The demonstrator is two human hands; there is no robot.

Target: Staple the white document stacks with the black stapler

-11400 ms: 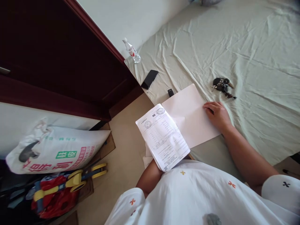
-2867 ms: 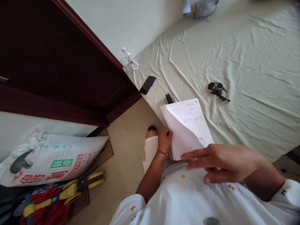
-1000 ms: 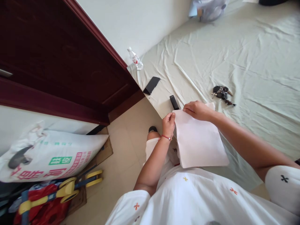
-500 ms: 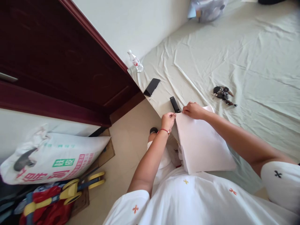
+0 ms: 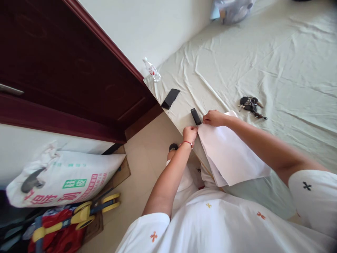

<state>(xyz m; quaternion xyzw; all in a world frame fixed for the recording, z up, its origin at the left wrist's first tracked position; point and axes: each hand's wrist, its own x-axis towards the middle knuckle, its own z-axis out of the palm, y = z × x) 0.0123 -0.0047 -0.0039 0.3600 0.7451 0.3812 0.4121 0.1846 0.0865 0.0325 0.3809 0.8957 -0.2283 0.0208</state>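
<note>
White sheets of paper [image 5: 231,151] lie in a loose stack at the front edge of the cloth-covered surface, their lower corners fanned apart. My left hand [image 5: 190,134], a red string round its wrist, pinches the sheets at their far left corner. Along the far edge my right hand [image 5: 213,118] has its fingers bent and closed on the paper; the fingertips are partly hidden. Just beyond both hands sits a black stapler-like object [image 5: 195,116], close to the right fingertips but not held.
A pale green cloth [image 5: 289,77] covers the surface. On it are a black box-shaped object [image 5: 170,98], a clear bottle [image 5: 152,69], a bunch of keys [image 5: 252,105] and a plastic bag [image 5: 234,12]. A dark red door [image 5: 65,63] and a white sack [image 5: 68,179] stand left.
The paper has turned a little, its near edge swinging away from my body, and the lower corners have spread. My right hand has shifted slightly up and left.
</note>
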